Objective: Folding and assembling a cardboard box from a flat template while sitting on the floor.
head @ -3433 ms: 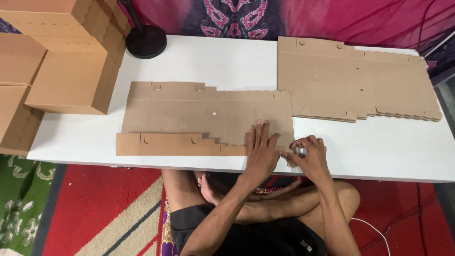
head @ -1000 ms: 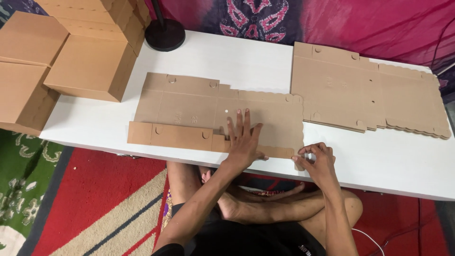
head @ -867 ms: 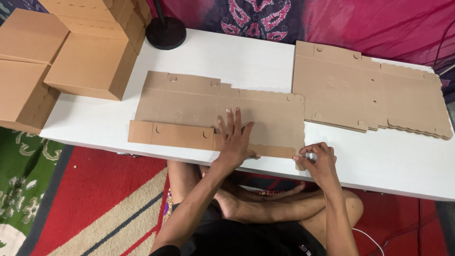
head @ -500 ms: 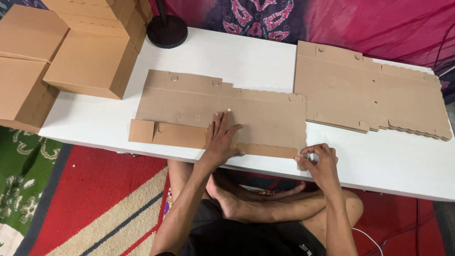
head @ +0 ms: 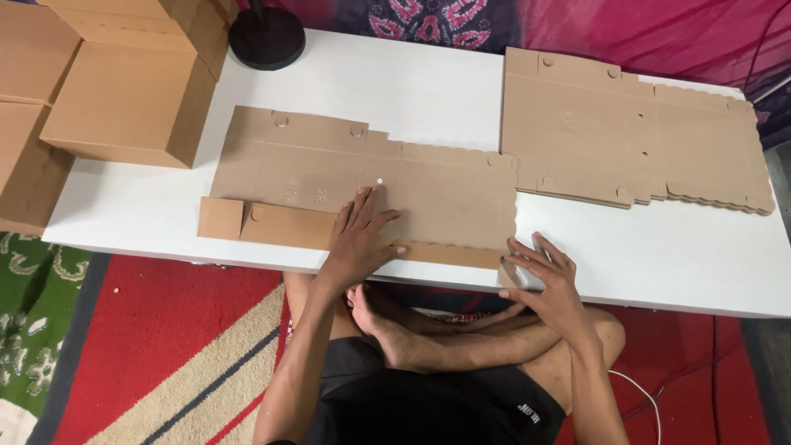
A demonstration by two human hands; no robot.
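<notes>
On the white tabletop [head: 412,91], near its front edge, lies a flat, unfolded brown cardboard box blank [head: 445,194], its long side running left to right, its right end scalloped. Along its near side a narrow flap strip [head: 280,224] is folded up over the sheet. The left hand [head: 356,239] lies palm down on this strip and the sheet beside it, fingers spread and flat, pressing rather than gripping anything. The right hand [head: 544,276] sits at the blank's near right corner, by the tabletop's front edge, fingers loosely curled and parted, their tips touching the cardboard corner; whether it pinches something small there cannot be told. To the right, well apart from the left hand, a stack of flat blanks [head: 626,140] of the same kind rests on the tabletop, just beside the worked sheet. At the far left, several finished brown boxes [head: 124,103] stand together, some on the tabletop and some past its edge. A round black stand base [head: 265,37] sits at the back edge. Below, crossed bare legs show over a red patterned rug [head: 165,346].
</notes>
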